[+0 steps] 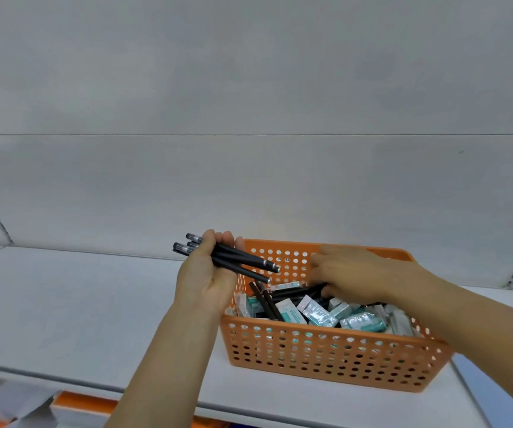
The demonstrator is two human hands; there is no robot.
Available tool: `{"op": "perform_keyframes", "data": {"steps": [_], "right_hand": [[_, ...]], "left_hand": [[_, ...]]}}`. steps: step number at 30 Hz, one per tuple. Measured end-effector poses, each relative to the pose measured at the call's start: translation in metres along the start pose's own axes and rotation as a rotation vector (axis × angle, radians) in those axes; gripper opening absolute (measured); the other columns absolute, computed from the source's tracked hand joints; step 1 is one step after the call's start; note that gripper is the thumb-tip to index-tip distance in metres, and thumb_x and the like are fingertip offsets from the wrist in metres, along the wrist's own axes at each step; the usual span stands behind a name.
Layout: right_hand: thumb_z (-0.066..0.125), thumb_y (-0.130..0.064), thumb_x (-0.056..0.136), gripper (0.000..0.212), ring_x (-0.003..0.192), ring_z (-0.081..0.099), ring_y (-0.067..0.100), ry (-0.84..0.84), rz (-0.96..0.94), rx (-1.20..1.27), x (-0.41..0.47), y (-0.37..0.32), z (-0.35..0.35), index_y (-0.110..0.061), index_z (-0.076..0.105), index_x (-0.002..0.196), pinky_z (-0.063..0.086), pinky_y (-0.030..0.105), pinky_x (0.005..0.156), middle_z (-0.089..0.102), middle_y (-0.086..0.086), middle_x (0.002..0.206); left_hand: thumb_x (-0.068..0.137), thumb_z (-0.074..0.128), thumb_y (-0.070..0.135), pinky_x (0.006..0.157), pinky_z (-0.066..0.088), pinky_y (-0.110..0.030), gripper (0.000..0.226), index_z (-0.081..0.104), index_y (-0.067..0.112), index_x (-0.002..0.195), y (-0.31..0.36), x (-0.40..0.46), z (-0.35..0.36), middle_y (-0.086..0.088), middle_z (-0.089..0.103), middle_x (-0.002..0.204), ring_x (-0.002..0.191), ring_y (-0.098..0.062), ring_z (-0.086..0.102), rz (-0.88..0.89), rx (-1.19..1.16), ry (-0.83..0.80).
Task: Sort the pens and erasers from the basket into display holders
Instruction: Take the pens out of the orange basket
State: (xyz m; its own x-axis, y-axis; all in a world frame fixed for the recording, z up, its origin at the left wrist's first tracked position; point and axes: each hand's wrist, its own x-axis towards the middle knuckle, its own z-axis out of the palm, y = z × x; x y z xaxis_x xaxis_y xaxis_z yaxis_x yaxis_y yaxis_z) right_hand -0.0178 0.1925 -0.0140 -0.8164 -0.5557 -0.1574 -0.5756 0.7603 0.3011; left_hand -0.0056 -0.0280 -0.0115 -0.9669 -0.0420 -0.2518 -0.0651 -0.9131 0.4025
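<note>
Basket [326, 359] below me: left hand [205, 273] grips a pen bundle [236, 261]; right hand [351, 273], nearer, pinches a loose pen [295, 292] lying crosswise.

Head view: looks forward-down, close over shelf [63, 304], facing back panel [249, 88].

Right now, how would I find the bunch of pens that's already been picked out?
Find the orange basket on the white shelf. At its left end, the left hand holds a bunch of black pens above the rim. The other pens lie loose inside among the erasers.
</note>
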Motion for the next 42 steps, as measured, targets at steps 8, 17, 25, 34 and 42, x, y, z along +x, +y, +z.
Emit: {"op": "perform_keyframes", "data": {"steps": [8, 17, 25, 34, 42], "right_hand": [[0.053, -0.053, 0.092, 0.029, 0.088, 0.055, 0.018, -0.249, 0.142, 0.116, 0.001, -0.001, -0.013, -0.027, 0.05, 0.081, 0.05, 0.035, 0.075, 0.059, -0.002, 0.093], [0.044, -0.039, 0.101, 0.019, 0.072, 0.052, 0.01, -0.024, 0.273, 0.417, -0.034, 0.026, -0.017, -0.028, 0.055, 0.09, 0.042, 0.028, 0.065, 0.055, -0.007, 0.083], [0.045, -0.036, 0.101, 0.03, 0.045, 0.024, 0.01, 0.057, 0.132, 1.573, -0.051, 0.013, -0.02, -0.021, 0.059, 0.079, 0.019, 0.02, 0.04, 0.041, -0.003, 0.058], [0.044, -0.046, 0.099, 0.037, 0.043, 0.022, 0.011, -0.184, 0.122, 1.657, -0.045, -0.003, -0.022, -0.023, 0.051, 0.071, 0.02, 0.02, 0.039, 0.035, -0.002, 0.055], [0.032, -0.055, 0.1, 0.062, 0.092, 0.073, 0.023, 0.669, 0.469, 2.387, -0.03, -0.056, -0.018, -0.004, 0.065, 0.112, 0.056, 0.04, 0.083, 0.075, 0.014, 0.098]], "left_hand": [[0.099, 0.053, 0.017, 0.073, 0.056, -0.035, 0.015, 0.058, 0.007, 0.09, 0.003, -0.008, -0.006, -0.005, 0.059, 0.068, 0.058, -0.013, 0.061, -0.01, 0.023, -0.051], [0.1, 0.052, 0.016, 0.078, 0.054, -0.035, 0.019, 0.059, 0.005, 0.087, -0.004, -0.011, -0.003, -0.007, 0.06, 0.071, 0.063, -0.014, 0.062, -0.039, 0.073, -0.057], [0.1, 0.05, 0.01, 0.089, 0.053, -0.042, 0.015, 0.058, 0.0, 0.108, -0.044, -0.022, 0.014, -0.018, 0.07, 0.109, 0.102, -0.029, 0.068, -0.104, 0.145, -0.092], [0.082, 0.065, 0.015, 0.093, 0.052, -0.044, 0.029, 0.07, 0.001, 0.107, -0.055, -0.03, 0.021, -0.017, 0.071, 0.11, 0.103, -0.023, 0.07, -0.188, 0.178, -0.284], [0.087, 0.063, 0.003, 0.084, 0.057, -0.04, 0.02, 0.063, 0.011, 0.105, -0.053, -0.02, 0.039, -0.008, 0.071, 0.087, 0.084, -0.021, 0.071, -0.042, 0.109, -0.375]]}}
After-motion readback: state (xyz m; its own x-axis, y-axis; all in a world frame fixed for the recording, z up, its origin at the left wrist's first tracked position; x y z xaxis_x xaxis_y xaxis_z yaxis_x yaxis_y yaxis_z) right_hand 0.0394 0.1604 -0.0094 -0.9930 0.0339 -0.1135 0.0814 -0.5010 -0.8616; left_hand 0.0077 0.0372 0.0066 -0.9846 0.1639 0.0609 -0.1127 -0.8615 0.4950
